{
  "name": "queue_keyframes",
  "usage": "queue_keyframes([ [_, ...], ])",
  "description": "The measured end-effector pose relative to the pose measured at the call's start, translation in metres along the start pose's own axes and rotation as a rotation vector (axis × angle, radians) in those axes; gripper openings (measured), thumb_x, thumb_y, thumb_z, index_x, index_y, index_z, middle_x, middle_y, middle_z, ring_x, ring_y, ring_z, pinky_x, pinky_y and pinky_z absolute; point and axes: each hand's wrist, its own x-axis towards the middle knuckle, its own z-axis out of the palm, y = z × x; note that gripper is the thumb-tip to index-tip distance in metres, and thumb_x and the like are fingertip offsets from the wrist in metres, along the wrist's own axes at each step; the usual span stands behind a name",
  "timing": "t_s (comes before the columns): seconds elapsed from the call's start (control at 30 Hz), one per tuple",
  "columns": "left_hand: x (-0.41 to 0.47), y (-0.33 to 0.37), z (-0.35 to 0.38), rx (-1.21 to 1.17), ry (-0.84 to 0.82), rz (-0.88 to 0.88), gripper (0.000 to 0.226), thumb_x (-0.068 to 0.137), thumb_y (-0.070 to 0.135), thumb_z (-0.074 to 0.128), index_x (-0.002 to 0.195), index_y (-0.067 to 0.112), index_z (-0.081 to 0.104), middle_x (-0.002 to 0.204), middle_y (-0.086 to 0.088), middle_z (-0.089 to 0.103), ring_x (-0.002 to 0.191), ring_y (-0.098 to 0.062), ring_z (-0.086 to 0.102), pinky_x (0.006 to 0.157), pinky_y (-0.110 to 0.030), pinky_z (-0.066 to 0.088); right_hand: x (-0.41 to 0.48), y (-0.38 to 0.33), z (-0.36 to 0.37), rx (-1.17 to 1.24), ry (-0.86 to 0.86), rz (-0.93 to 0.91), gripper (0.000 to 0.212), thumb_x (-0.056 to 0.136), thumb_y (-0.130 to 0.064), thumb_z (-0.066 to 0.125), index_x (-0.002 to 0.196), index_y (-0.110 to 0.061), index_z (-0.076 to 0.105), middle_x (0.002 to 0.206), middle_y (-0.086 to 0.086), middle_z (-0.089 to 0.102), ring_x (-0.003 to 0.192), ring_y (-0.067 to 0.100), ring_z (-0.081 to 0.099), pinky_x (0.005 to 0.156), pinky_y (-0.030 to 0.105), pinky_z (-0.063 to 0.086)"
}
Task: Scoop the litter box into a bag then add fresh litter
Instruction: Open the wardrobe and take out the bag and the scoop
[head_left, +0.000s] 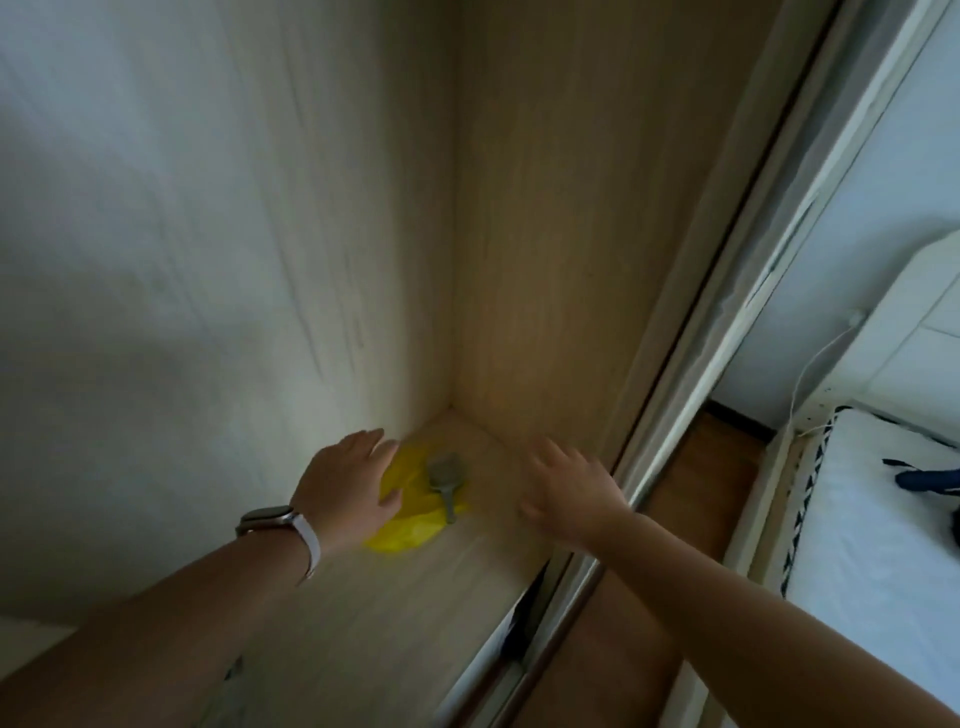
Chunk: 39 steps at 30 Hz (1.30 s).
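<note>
A crumpled yellow plastic bag (410, 525) lies on the pale wooden floor of an open closet, in its back corner. On top of the bag rests a grey litter scoop (445, 480), handle pointing toward me. My left hand (350, 480), with a watch on the wrist, hovers over the bag's left part with fingers spread; whether it touches the bag I cannot tell. My right hand (569, 491) is open to the right of the scoop, apart from it, fingers spread. No litter box is in view.
Closet walls (545, 234) enclose the corner on the left and back. A sliding door frame and track (675, 415) run along the right. Beyond it lie a brown wooden floor (696, 483) and a white bed (872, 545) with a dark object and a white cable.
</note>
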Motion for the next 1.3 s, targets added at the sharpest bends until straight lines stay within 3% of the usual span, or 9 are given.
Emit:
queue_keyframes([
  [0.17, -0.014, -0.023, 0.057, -0.03, -0.159, -0.182, 0.059, 0.074, 0.048, 0.055, 0.122, 0.013, 0.062, 0.122, -0.012, 0.063, 0.11, -0.033, 0.061, 0.08, -0.043, 0.054, 0.056, 0.0, 0.058, 0.06, -0.131, -0.066, 0.061, 0.097, -0.05, 0.039, 0.149, -0.021, 0.027, 0.152, 0.007, 0.032, 0.136, 0.028, 0.032, 0.104, 0.041, 0.035],
  [0.3, -0.01, -0.035, 0.106, -0.052, -0.248, -0.33, 0.06, 0.084, 0.047, 0.057, 0.136, 0.018, 0.05, 0.141, -0.008, 0.051, 0.128, -0.028, 0.048, 0.097, -0.041, 0.045, 0.107, 0.0, 0.117, 0.123, -0.238, -0.106, 0.063, 0.099, -0.048, 0.039, 0.153, -0.019, 0.024, 0.16, 0.006, 0.022, 0.146, 0.023, 0.021, 0.114, 0.037, 0.023],
  [0.47, -0.004, -0.037, 0.167, -0.093, -0.352, -0.494, 0.062, 0.089, 0.049, 0.052, 0.143, 0.021, 0.04, 0.151, -0.004, 0.039, 0.138, -0.024, 0.036, 0.105, -0.038, 0.036, 0.151, -0.002, 0.199, 0.15, -0.306, -0.126, 0.06, 0.092, -0.05, 0.034, 0.144, -0.022, 0.039, 0.147, 0.007, 0.039, 0.132, 0.027, 0.039, 0.101, 0.036, 0.037],
  [0.6, 0.004, -0.043, 0.219, -0.118, -0.386, -0.522, 0.061, 0.091, 0.049, 0.051, 0.144, 0.021, 0.039, 0.152, -0.004, 0.038, 0.138, -0.024, 0.035, 0.105, -0.038, 0.036, 0.18, 0.0, 0.26, 0.172, -0.373, -0.133, 0.055, 0.093, -0.045, 0.046, 0.142, -0.02, 0.042, 0.144, 0.008, 0.04, 0.128, 0.029, 0.041, 0.098, 0.037, 0.039],
  [0.83, 0.042, -0.065, 0.322, -0.152, -0.426, -0.5, 0.061, 0.087, 0.045, 0.056, 0.141, 0.019, 0.042, 0.148, -0.006, 0.042, 0.133, -0.029, 0.041, 0.097, -0.041, 0.045, 0.23, -0.009, 0.347, 0.19, -0.333, -0.056, 0.045, 0.092, -0.041, 0.049, 0.13, -0.016, 0.052, 0.126, 0.009, 0.051, 0.117, 0.03, 0.048, 0.087, 0.039, 0.043],
  [0.97, 0.065, -0.075, 0.374, -0.201, -0.366, -0.52, 0.07, 0.087, 0.043, 0.059, 0.148, 0.019, 0.034, 0.155, -0.01, 0.032, 0.14, -0.03, 0.032, 0.102, -0.043, 0.041, 0.264, -0.021, 0.376, 0.277, -0.26, 0.082, 0.035, 0.092, -0.033, 0.052, 0.118, -0.01, 0.057, 0.115, 0.012, 0.056, 0.108, 0.033, 0.054, 0.078, 0.039, 0.045],
  [1.13, 0.071, -0.087, 0.429, -0.174, -0.34, -0.512, 0.082, 0.085, 0.051, 0.059, 0.153, 0.026, 0.02, 0.161, -0.008, 0.018, 0.145, -0.03, 0.023, 0.109, -0.044, 0.032, 0.297, -0.035, 0.41, 0.315, -0.223, 0.233, 0.034, 0.093, -0.034, 0.049, 0.116, -0.008, 0.054, 0.118, 0.013, 0.053, 0.111, 0.033, 0.052, 0.074, 0.04, 0.044],
  [1.23, 0.063, -0.094, 0.449, -0.146, -0.332, -0.492, 0.071, 0.082, 0.052, 0.063, 0.142, 0.021, 0.043, 0.155, -0.013, 0.032, 0.14, -0.035, 0.033, 0.104, -0.047, 0.036, 0.308, -0.044, 0.43, 0.327, -0.225, 0.289, 0.04, 0.093, -0.038, 0.053, 0.12, -0.009, 0.052, 0.122, 0.013, 0.053, 0.115, 0.033, 0.051, 0.074, 0.039, 0.044],
  [1.3, 0.053, -0.096, 0.458, -0.158, -0.297, -0.453, 0.055, 0.076, 0.047, 0.066, 0.119, 0.013, 0.062, 0.139, -0.02, 0.051, 0.126, -0.039, 0.049, 0.091, -0.05, 0.046, 0.311, -0.049, 0.44, 0.348, -0.215, 0.321, 0.039, 0.092, -0.036, 0.054, 0.121, -0.011, 0.05, 0.124, 0.013, 0.053, 0.116, 0.034, 0.051, 0.074, 0.04, 0.045],
])
